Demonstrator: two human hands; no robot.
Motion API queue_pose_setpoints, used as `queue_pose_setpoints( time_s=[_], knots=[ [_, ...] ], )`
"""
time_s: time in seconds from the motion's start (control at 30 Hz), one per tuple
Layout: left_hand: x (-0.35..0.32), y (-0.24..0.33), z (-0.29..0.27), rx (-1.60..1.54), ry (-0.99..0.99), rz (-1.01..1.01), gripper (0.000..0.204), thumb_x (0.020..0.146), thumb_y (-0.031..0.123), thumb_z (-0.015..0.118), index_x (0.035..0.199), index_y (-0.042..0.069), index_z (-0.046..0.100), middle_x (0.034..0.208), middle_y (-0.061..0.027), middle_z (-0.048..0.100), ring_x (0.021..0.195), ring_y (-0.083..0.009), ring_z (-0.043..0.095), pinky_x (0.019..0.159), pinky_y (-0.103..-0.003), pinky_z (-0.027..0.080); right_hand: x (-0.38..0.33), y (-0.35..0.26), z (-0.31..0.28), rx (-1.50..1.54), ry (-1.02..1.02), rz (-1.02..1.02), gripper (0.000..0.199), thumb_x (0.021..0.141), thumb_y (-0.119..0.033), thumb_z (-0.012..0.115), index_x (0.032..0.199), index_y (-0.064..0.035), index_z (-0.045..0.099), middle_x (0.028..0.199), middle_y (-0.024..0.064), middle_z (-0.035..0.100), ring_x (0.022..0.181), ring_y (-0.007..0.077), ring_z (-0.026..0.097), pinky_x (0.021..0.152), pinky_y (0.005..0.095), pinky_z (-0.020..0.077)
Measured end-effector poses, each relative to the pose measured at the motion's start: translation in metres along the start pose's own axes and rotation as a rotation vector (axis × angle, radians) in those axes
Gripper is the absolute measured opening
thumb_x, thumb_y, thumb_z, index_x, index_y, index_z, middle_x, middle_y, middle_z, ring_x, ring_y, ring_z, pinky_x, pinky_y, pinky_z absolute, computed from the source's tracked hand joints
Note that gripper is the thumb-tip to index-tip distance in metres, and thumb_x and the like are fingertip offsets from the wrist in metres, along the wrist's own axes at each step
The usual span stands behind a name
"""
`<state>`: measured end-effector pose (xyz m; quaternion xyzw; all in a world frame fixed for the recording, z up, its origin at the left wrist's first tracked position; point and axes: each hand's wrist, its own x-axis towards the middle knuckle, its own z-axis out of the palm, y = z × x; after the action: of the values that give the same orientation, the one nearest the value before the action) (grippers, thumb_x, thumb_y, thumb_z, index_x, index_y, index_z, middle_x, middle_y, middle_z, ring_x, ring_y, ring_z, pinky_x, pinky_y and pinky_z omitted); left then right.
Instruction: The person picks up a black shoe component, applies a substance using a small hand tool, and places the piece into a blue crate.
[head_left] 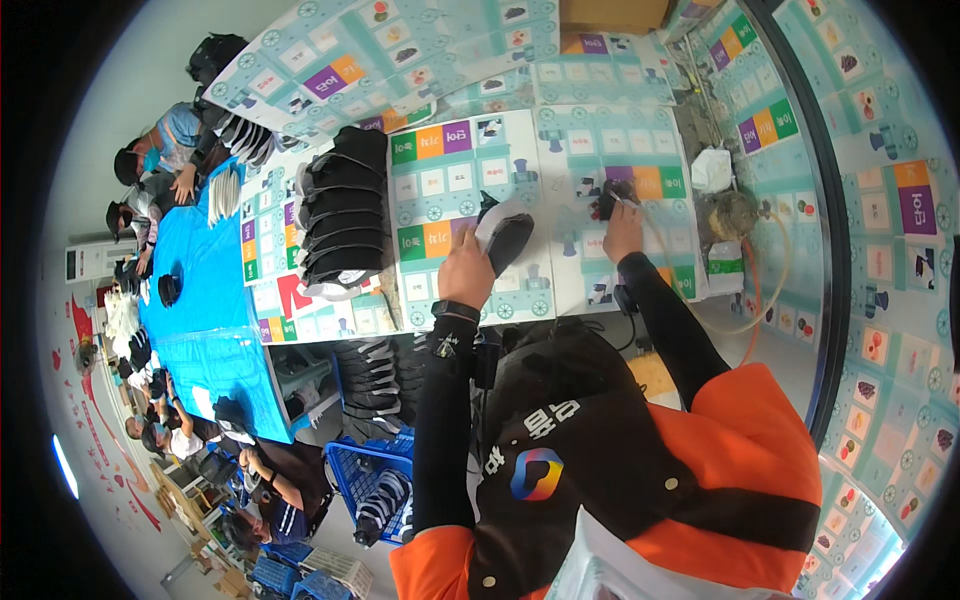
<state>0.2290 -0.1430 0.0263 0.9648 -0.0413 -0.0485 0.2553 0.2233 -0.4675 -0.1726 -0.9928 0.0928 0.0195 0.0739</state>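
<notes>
My left hand (467, 268) is closed on the lower left edge of a dark grey, cap-like fabric piece (508, 240) with a pale rim and a black tip. The piece is held tilted just above the table. Further right, my right hand (624, 230) grips a small dark hand tool (615, 195); a pale hose (655, 235) runs off beside it to the right. Its exact kind is too small to tell. Left of my left hand lies a nested row of black, white-edged curved pieces (342, 215).
The worktable (520, 300) has a printed covering; a matching panel (390, 50) stands behind. Below are grey stacks (368, 385) and a blue basket (360, 465). At right are a round dusty object (733, 213) and an orange hose (757, 300). People work around a blue table (205, 330).
</notes>
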Motion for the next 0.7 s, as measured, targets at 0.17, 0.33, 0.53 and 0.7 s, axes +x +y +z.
queue_pose_setpoints(
  time_s=[0.17, 0.33, 0.53, 0.7],
  knots=[
    [0.009, 0.004, 0.018, 0.013, -0.06, 0.032, 0.04, 0.092, 0.015, 0.06, 0.128, -0.004, 0.059, 0.129, -0.0234, 0.064, 0.106, -0.0441, 0.066, 0.09, -0.05, 0.055, 0.008, 0.005, 0.004, 0.003, 0.257, 0.047, 0.054, 0.076, -0.004, 0.071, 0.124, 0.0037, 0.048, 0.125, 0.0184, 0.048, 0.122, 0.0379, 0.049, 0.087, 0.0409, 0.059],
    [0.025, 0.011, 0.007, 0.004, -0.104, -0.009, 0.036, 0.094, 0.017, 0.061, 0.123, -0.005, 0.061, 0.12, -0.027, 0.066, 0.104, -0.0461, 0.065, 0.09, -0.051, 0.054, 0.025, 0.028, 0.01, 0.056, 0.026, 0.183, 0.049, 0.075, -0.012, 0.075, 0.116, 0.0039, 0.053, 0.119, 0.0191, 0.053, 0.121, 0.0378, 0.052, 0.085, 0.0406, 0.0579],
    [0.019, 0.014, 0.011, 0.036, -0.09, -0.022, 0.031, 0.094, 0.018, 0.062, 0.112, -0.007, 0.062, 0.112, -0.0283, 0.067, 0.102, -0.0477, 0.065, 0.087, -0.052, 0.054, -0.038, -0.028, -0.064, 1.462, -0.484, 0.352, 0.042, 0.085, -0.005, 0.055, 0.125, -0.0032, 0.067, 0.089, 0.0058, 0.071, 0.072, 0.0148, 0.067, 0.056, 0.0325, 0.0569],
    [0.017, 0.03, 0.026, 0.017, -0.15, -0.008, 0.034, 0.095, 0.023, 0.062, 0.112, -0.006, 0.063, 0.108, -0.0281, 0.067, 0.097, -0.0484, 0.066, 0.085, -0.054, 0.054, -0.053, -0.063, -0.112, 1.104, -0.69, 0.137, 0.022, 0.085, -0.01, 0.055, 0.1, -0.0005, 0.069, 0.084, 0.0137, 0.072, 0.068, 0.0232, 0.068, 0.055, 0.0381, 0.0537]
  ],
)
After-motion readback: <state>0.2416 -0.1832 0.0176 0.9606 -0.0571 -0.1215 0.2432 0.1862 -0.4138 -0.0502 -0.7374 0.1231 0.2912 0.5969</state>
